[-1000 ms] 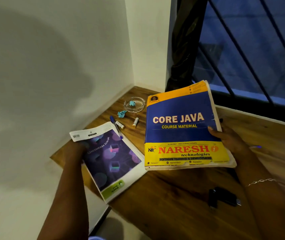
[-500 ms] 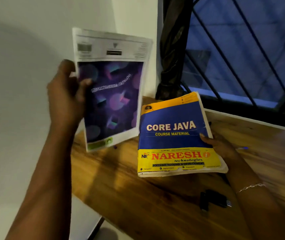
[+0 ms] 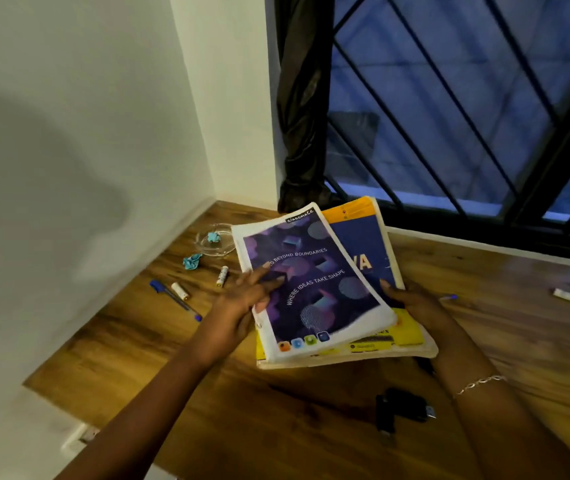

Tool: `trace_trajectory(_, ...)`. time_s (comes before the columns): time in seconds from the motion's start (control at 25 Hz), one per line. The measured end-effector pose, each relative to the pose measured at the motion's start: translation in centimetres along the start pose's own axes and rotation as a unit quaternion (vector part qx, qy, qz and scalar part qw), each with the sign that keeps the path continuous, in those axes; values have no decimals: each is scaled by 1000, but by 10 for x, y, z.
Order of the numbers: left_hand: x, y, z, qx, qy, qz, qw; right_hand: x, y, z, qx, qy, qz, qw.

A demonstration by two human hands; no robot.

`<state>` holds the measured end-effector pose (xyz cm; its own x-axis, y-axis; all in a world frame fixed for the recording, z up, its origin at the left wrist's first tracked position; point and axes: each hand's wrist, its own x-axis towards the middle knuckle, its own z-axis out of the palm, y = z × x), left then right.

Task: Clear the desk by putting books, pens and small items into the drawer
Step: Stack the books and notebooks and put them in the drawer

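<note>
Table (image 3: 138,341): wooden; drawer not in view.
Textbook (image 3: 363,244): right hand (image 3: 415,306) grips its right edge.
Notebook (image 3: 311,289): stacked askew on textbook, left hand (image 3: 242,306) flat on its cover.
Handling: square edges, press down, carry level.
Pen (image 3: 186,308): loose on table.

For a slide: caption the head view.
Left hand rests on purple notebook atop Java book gripped by right hand.
</note>
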<state>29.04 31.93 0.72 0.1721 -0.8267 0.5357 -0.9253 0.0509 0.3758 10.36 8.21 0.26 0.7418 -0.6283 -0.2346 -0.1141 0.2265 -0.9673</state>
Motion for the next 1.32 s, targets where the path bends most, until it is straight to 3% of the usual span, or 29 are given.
trace_trajectory(0.08,5,3,4,-109,40,-77,990,2,0,-3,20,-13,4,1000)
trace_trajectory(0.2,16,6,13,-301,163,-282,896,5,6,-5,-4,-25,-12,1000)
trace_trajectory(0.32,22,-6,26,-357,202,-378,830,7,9,-1,-15,-41,-28,999)
trace_trajectory(0.6,36,-8,36,-451,194,-426,760,12,7,6,2,-39,-38,999)
trace_trajectory(0.72,41,-8,39,-460,192,-422,757,7,3,7,18,-15,-25,999)
trace_trajectory(0.92,60,-7,43,-470,188,-374,777,2,-7,-2,-33,-73,-11,997)
trace_trajectory(1.12,82,-25,48,-501,146,-503,689,-5,-16,-22,9,-12,-62,998)
trace_trajectory(1.16,87,-35,50,-458,146,-536,694,-5,-15,-27,19,4,-58,998)
trace_trajectory(1.2,90,-49,53,-382,133,-550,731,-5,-14,-32,25,14,-52,998)
trace_trajectory(1.24,93,-65,58,-265,95,-545,790,-3,-13,-38,28,19,-47,998)
trace_trajectory(1.28,95,-72,60,-129,25,-522,842,-2,-13,-41,29,23,-45,998)
trace_trajectory(1.32,99,-75,64,-20,-45,-499,865,0,-12,-45,29,27,-43,998)
